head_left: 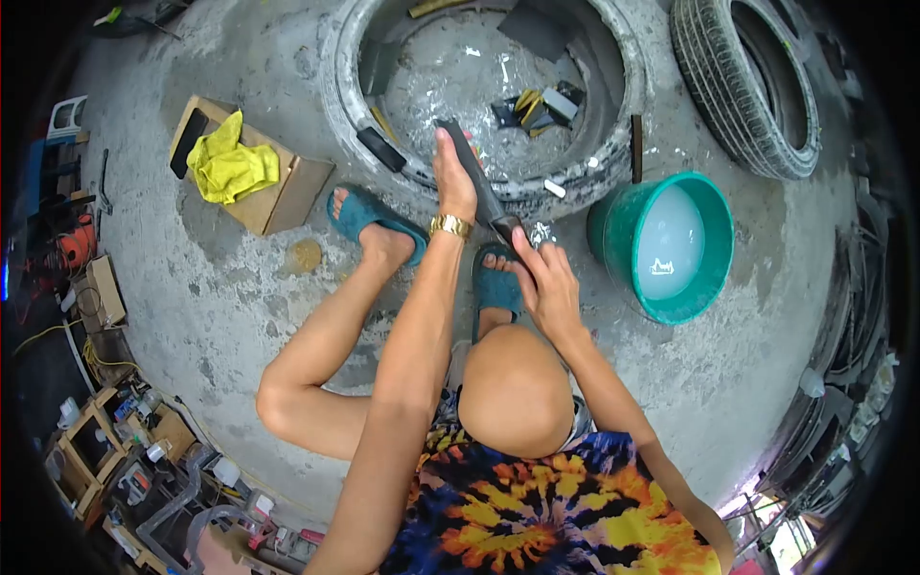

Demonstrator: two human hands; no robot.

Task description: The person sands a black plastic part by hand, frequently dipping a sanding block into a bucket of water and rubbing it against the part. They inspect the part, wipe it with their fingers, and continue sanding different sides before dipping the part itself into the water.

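Note:
My left hand [456, 179] is closed along the upper part of a long, narrow dark grey blade-like piece [487, 199], and a gold-coloured watch sits on that wrist. The piece slants down to the right over the near rim of a large tire [337, 105] lying flat on the floor. At its lower, darker end, my right hand [548, 292] grips with the index finger stretched along it. What lies under the right fingers is hidden.
Small blocks and yellowish strips [527, 103] lie inside the tire, with a black block [381, 149] on its rim. A green bucket [613, 225] of cloudy liquid stands right, below another tire [738, 91]. At left, a yellow cloth [233, 165] covers part of a cardboard box [295, 182].

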